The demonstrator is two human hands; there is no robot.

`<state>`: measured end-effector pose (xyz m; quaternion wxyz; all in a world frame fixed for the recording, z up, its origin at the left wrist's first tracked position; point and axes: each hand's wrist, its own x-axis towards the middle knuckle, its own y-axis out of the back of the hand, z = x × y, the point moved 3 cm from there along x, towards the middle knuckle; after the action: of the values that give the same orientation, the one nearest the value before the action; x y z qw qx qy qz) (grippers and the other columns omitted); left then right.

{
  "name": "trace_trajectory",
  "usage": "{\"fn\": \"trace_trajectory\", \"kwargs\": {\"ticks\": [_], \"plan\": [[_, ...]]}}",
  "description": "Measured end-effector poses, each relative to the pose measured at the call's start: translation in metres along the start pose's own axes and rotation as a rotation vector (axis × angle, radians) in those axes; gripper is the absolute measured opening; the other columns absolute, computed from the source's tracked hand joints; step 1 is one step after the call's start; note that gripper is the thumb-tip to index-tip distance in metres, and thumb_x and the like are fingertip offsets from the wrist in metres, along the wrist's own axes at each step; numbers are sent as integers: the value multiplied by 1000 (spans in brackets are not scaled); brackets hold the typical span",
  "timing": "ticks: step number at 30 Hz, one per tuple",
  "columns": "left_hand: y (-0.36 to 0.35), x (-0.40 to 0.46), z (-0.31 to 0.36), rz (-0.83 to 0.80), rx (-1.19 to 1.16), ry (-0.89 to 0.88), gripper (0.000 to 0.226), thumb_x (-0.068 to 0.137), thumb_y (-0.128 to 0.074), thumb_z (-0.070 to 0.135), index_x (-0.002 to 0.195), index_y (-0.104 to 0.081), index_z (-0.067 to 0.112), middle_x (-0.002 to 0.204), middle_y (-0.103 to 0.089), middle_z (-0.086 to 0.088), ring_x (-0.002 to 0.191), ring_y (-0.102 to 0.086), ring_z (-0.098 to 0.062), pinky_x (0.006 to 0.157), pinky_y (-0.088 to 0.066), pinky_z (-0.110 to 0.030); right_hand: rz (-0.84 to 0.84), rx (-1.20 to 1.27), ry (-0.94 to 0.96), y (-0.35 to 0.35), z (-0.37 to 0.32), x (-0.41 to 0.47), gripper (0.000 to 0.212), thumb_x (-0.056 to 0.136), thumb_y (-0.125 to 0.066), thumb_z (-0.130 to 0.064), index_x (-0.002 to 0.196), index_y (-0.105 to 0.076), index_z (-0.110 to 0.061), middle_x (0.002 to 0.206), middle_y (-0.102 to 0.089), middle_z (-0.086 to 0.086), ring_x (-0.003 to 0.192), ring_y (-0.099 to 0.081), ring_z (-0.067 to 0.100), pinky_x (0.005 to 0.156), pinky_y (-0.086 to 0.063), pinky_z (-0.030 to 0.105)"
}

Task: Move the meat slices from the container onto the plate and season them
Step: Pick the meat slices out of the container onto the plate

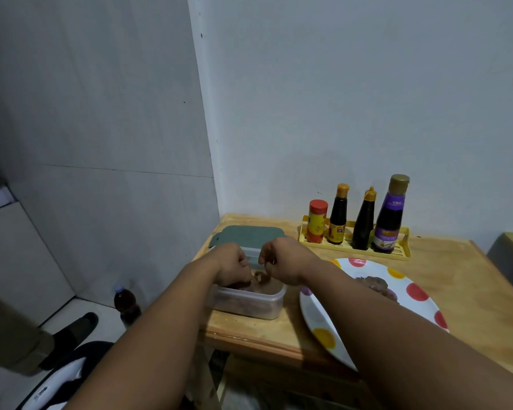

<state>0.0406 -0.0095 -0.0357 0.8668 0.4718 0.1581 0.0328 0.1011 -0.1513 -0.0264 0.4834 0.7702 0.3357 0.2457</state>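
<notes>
Sitting near the desk's front-left edge: the clear container (251,303), meat slices (259,284) seen inside it
Desk edges: the wooden desk (462,279) is tucked into a wall corner; open floor is seen off its left side
Plate: the dotted plate (412,291) is set just right of the container, some meat (373,284) already laid on it
Room to move: a sauce rack (353,248) is kept at the back, well apart from the plate
Left grip: left hand (231,269) is curled down into the container, fingers on the meat
Right grip: right hand (280,261) is curled over the container too; what's pinched can't be told
Lid: a green lid (246,235) is parked behind the container
</notes>
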Motion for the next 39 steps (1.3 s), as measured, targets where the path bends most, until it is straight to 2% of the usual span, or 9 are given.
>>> {"fn": "trace_trajectory", "kwargs": {"ticks": [3, 7, 11, 16, 21, 25, 28, 35, 39], "plan": [[4, -3, 0, 41, -98, -15, 6, 76, -70, 10, 74, -73, 6, 66, -63, -7, 61, -56, -16, 61, -51, -31, 16, 45, -9, 3, 3, -2, 22, 87, -62, -8, 106, -73, -15, 104, -72, 3, 93, -66, 19, 85, -58, 36], [12, -7, 2, 95, -195, -28, 16, 76, -69, 11, 62, -74, 18, 59, -69, 4, 52, -60, -2, 51, -50, -17, 41, 81, -9, 5, 6, -3, 24, 86, -62, -8, 106, -73, -15, 103, -73, 4, 91, -66, 19, 84, -57, 35], [25, -10, 9, 209, -350, -87, 4, 78, -71, 11, 78, -74, 14, 65, -71, 3, 61, -66, -6, 60, -56, -23, 62, 189, -24, 6, 10, -4, 34, 85, -65, -11, 118, -67, -16, 105, -69, 1, 90, -65, 16, 82, -57, 32], [35, -11, 24, 190, -564, -161, 16, 79, -68, -2, 91, -66, 8, 61, -65, 2, 58, -67, -12, 58, -55, -23, 102, 461, -43, 14, 14, -6, 57, 77, -80, -19, 130, -60, -16, 115, -66, -2, 100, -64, 12, 87, -57, 30], [31, -12, 54, 163, -615, -205, 27, 81, -67, -4, 103, -65, 11, 80, -66, -9, 69, -71, -20, 68, -61, -32, 164, 547, -48, 34, 29, -18, 16, 83, -78, -19, 95, -71, -11, 95, -74, 4, 94, -69, 16, 89, -56, 42], [24, -10, 76, 165, -594, -190, 37, 80, -70, -6, 109, -64, 15, 106, -60, -14, 88, -69, -29, 70, -62, -33, 234, 608, -117, 46, 46, -31, 12, 83, -76, -10, 87, -64, -9, 89, -72, 20, 88, -71, 33, 83, -57, 47], [15, -7, 94, 102, -585, -182, 42, 83, -68, -7, 117, -61, 15, 112, -62, -13, 94, -69, -29, 68, -62, -31, 260, 645, -135, 57, 59, -43, 13, 83, -76, -8, 89, -66, -6, 85, -72, 20, 84, -71, 32, 79, -59, 44], [-16, 1, 134, 68, -436, -228, 27, 90, -68, 6, 114, -63, 17, 96, -74, -7, 79, -74, -16, 70, -62, -29, 281, 675, -218, 76, 104, -79, 14, 83, -77, -13, 89, -69, -3, 82, -73, 16, 70, -68, 19, 65, -55, 30], [-37, 6, 156, 98, -265, -264, 18, 91, -69, 16, 108, -67, 19, 97, -69, -2, 88, -69, -17, 76, -59, -33, 255, 597, -301, 78, 128, -101, 11, 85, -75, -14, 80, -72, -5, 75, -71, 10, 65, -63, 13, 58, -52, 26]]}}
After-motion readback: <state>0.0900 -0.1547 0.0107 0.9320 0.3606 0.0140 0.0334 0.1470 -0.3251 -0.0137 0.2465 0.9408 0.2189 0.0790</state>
